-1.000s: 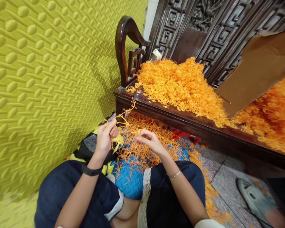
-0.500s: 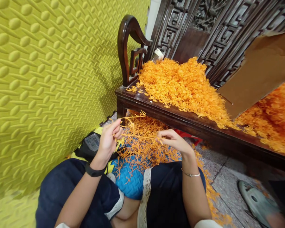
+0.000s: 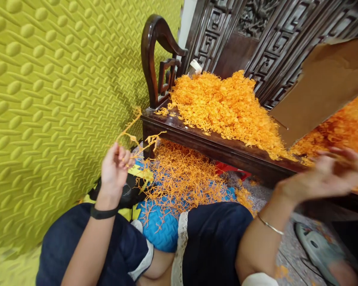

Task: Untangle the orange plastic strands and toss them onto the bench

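Note:
My left hand point(image 3: 115, 163) is closed around thin branched orange plastic stems point(image 3: 133, 138), whose ends stick out above and to the right of the fingers. On the right, my right hand point(image 3: 335, 172) is smeared by motion over the bench's front edge, beside the right-hand pile of orange plastic pieces point(image 3: 343, 131). Whether anything is in its fingers cannot be made out. A heap of bare orange stems point(image 3: 185, 174) lies between my knees and the bench, on a blue textured surface point(image 3: 159, 226). Small orange pieces make a large pile point(image 3: 217, 103) on the dark wooden bench point(image 3: 193, 137).
A brown cardboard sheet point(image 3: 313, 87) leans between the two orange piles. Yellow textured foam matting point(image 3: 62, 99) covers the left wall. Under the bench is a red plastic object point(image 3: 229, 169). At the lower right, a foot in a grey-green sandal point(image 3: 316, 246) rests on the floor.
My right hand has let go of the stem stretched between both hands and swung right toward the far pile. My left hand has shifted left and up with the stems.

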Available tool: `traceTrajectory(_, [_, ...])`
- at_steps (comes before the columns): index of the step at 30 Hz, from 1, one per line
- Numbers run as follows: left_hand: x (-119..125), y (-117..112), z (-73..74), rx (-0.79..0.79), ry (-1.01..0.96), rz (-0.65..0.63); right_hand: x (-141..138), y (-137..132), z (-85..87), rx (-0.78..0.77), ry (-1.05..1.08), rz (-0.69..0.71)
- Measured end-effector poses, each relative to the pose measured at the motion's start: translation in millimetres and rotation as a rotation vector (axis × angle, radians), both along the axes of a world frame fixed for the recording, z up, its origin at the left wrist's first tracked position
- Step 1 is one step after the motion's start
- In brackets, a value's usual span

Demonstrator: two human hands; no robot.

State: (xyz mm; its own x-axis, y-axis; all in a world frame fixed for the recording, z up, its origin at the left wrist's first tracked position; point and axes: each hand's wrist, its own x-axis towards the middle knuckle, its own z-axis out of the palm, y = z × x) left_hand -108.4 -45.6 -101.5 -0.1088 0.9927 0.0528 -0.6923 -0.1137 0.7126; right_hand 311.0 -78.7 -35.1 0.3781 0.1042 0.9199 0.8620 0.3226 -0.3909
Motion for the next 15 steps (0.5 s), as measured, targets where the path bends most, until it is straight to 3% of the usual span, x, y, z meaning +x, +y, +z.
traceTrajectory(2, [14.0,-0.5,-3.6,-0.015,-0.017,-0.097,-10.4,28.7,-19.6,-0.094,-0.061,-0.010])
traceTrajectory(5, [30.8,-3.6,-6.6,-0.037,-0.039,-0.192,-10.4,60.6,-53.9,-0.531,-0.136,-0.013])
traceTrajectory(7, [40.9,-5.3,-8.9,-0.041,-0.055,-0.224,-6.5,69.6,-70.9,-0.656,-0.156,-0.025])
traceTrajectory(9, [49.5,-6.0,-12.1,-0.037,-0.078,-0.251,-7.4,69.2,-78.3,-0.641,-0.170,0.001])
traceTrajectory(12, [58.5,-6.1,-17.8,-0.032,-0.113,-0.300,-28.7,55.3,-71.8,-0.535,-0.214,0.096])
traceTrajectory(15, [64.0,-7.3,-22.8,-0.012,-0.120,-0.343,-72.9,33.0,-54.7,-0.477,-0.231,0.355])
